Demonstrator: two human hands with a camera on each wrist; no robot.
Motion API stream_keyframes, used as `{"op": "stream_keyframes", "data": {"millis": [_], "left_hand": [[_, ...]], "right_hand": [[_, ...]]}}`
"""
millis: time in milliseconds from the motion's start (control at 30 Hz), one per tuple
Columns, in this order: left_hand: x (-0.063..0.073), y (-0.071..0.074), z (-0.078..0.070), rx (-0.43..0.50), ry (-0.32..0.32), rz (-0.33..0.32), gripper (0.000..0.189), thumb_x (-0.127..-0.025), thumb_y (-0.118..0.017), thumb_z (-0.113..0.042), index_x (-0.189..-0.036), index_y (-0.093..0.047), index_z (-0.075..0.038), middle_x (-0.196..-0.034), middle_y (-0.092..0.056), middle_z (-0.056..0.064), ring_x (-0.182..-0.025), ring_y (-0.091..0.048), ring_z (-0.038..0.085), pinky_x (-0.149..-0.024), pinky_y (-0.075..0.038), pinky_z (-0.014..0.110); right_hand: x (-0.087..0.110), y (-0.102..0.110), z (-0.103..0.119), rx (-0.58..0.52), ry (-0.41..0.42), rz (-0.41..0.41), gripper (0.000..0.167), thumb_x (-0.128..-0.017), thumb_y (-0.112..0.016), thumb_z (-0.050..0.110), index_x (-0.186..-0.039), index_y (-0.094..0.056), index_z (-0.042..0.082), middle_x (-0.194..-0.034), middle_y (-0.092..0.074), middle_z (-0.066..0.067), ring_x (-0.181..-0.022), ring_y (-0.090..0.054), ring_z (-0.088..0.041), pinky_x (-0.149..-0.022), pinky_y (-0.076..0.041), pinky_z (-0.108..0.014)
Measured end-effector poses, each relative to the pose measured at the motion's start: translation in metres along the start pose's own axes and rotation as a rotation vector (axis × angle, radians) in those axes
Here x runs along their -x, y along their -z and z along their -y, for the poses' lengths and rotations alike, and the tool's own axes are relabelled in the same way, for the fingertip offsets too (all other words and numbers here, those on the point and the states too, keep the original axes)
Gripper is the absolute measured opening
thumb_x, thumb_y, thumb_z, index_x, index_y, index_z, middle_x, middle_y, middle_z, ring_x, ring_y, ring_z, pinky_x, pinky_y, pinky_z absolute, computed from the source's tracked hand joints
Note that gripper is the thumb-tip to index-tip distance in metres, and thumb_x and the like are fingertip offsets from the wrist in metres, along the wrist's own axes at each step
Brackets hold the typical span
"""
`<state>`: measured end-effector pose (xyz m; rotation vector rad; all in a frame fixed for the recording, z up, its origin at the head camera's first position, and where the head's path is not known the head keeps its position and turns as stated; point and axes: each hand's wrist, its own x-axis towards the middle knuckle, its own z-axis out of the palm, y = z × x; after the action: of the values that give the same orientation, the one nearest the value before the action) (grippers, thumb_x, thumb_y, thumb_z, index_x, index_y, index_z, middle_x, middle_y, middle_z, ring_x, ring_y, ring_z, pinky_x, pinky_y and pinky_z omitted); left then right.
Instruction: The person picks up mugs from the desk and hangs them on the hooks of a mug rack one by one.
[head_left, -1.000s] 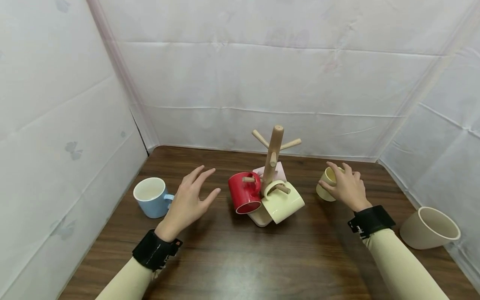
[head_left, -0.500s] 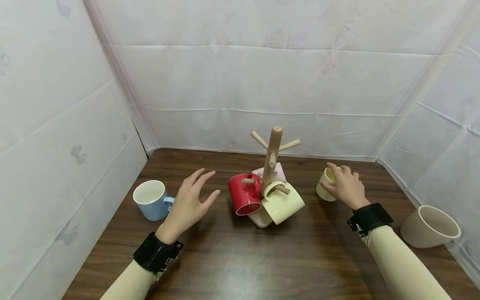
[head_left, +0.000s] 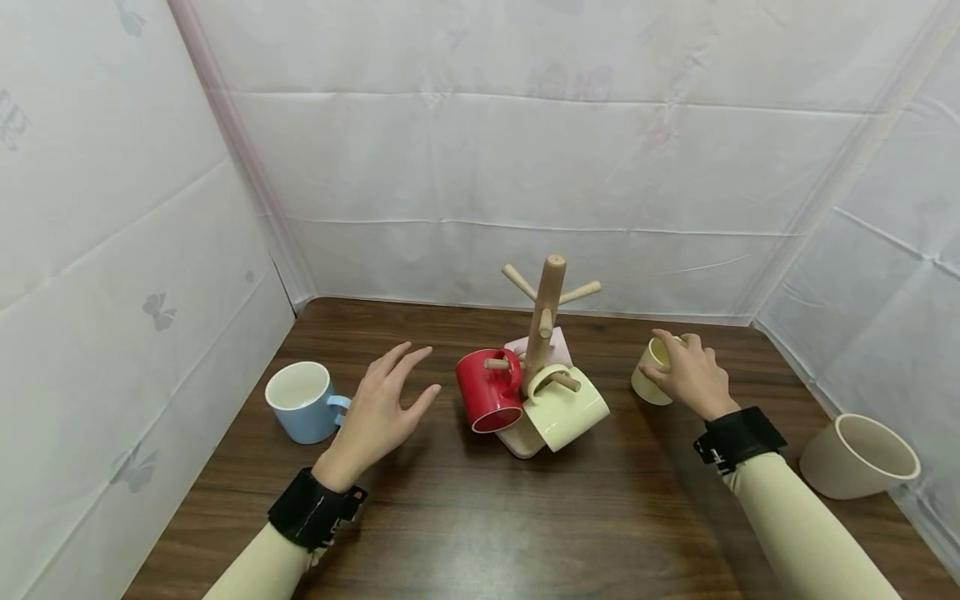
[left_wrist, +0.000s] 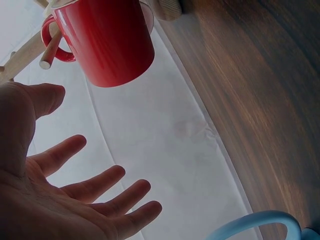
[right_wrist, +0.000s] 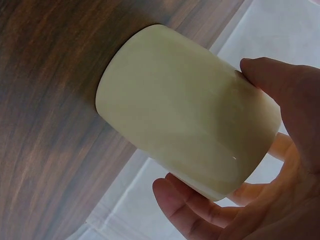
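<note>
My right hand holds a pale yellow cup near its rim, thumb on one side and fingers on the other. The cup stands upright on the table at the back right, and no handle shows on it. To the left, my left hand hovers over the table with fingers spread and nothing held. It sits between a light blue mug and a wooden mug tree. On the tree's lower pegs hang a red mug, a cream mug and, behind the post, a pink mug.
A beige wide-mouthed cup stands at the right edge of the table, beside my right forearm. Several upper pegs of the tree bear no mug. White sheeting walls the dark wooden table at the back and both sides.
Both hands stay nearly where they were, the right one at the pale yellow cup. The head view has shifted slightly.
</note>
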<state>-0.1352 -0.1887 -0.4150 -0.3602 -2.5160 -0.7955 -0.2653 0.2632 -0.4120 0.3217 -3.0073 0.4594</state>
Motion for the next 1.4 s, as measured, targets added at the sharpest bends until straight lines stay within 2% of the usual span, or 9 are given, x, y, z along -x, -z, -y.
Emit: {"op": "stream_keyframes", "data": {"millis": [200, 400, 733, 967, 1200, 1400], "left_hand": [[0.001, 0.0, -0.001, -0.004, 0.0, 0.003, 0.057, -0.092, -0.079, -0.026, -0.144, -0.059, -0.011, -0.15, -0.05, 0.023, -0.134, -0.049, 0.047, -0.104, -0.043, 0.069], [0.001, 0.0, -0.002, -0.003, -0.001, 0.005, 0.057, -0.093, -0.079, -0.026, -0.144, -0.059, -0.011, -0.15, -0.05, 0.023, -0.134, -0.049, 0.046, -0.104, -0.043, 0.068], [0.002, 0.0, -0.003, -0.003, -0.007, 0.002, 0.056, -0.094, -0.077, -0.026, -0.144, -0.059, -0.012, -0.149, -0.051, 0.022, -0.133, -0.05, 0.045, -0.102, -0.046, 0.065], [0.001, -0.001, -0.008, 0.042, -0.023, -0.005, 0.057, -0.093, -0.078, -0.025, -0.145, -0.058, -0.013, -0.151, -0.049, 0.019, -0.136, -0.049, 0.042, -0.103, -0.047, 0.063], [-0.001, -0.003, -0.015, 0.109, -0.043, -0.012, 0.056, -0.095, -0.076, -0.025, -0.146, -0.057, -0.014, -0.152, -0.049, 0.015, -0.139, -0.048, 0.036, -0.106, -0.044, 0.062], [-0.002, -0.004, -0.023, 0.181, -0.087, -0.036, 0.054, -0.097, -0.074, -0.026, -0.147, -0.056, -0.017, -0.152, -0.049, 0.011, -0.139, -0.05, 0.031, -0.106, -0.046, 0.059]], "right_hand": [[-0.001, 0.005, 0.002, 0.008, 0.022, -0.011, 0.065, -0.097, -0.07, 0.038, -0.149, -0.046, 0.007, -0.136, -0.041, -0.043, -0.1, -0.055, -0.064, -0.054, -0.05, -0.059], [-0.004, 0.009, 0.003, 0.0, 0.038, 0.006, 0.065, -0.095, -0.072, 0.035, -0.146, -0.048, 0.002, -0.126, -0.045, -0.042, -0.087, -0.059, -0.056, -0.052, -0.049, -0.052], [-0.003, 0.01, -0.002, -0.03, 0.065, -0.006, 0.065, -0.091, -0.076, 0.033, -0.142, -0.052, 0.001, -0.12, -0.049, -0.039, -0.083, -0.059, -0.045, -0.054, -0.047, -0.046], [0.007, 0.02, 0.001, -0.089, 0.131, -0.17, 0.063, -0.088, -0.081, 0.028, -0.141, -0.055, 0.004, -0.119, -0.05, -0.034, -0.085, -0.057, -0.047, -0.056, -0.046, -0.05], [0.021, 0.03, 0.011, -0.168, 0.189, -0.33, 0.063, -0.085, -0.085, 0.025, -0.138, -0.059, 0.007, -0.128, -0.051, -0.033, -0.105, -0.053, -0.052, -0.068, -0.045, -0.063], [0.036, 0.036, 0.023, -0.262, 0.286, -0.487, 0.062, -0.076, -0.09, 0.013, -0.132, -0.064, 0.007, -0.123, -0.055, -0.028, -0.113, -0.053, -0.047, -0.078, -0.045, -0.063]]}}
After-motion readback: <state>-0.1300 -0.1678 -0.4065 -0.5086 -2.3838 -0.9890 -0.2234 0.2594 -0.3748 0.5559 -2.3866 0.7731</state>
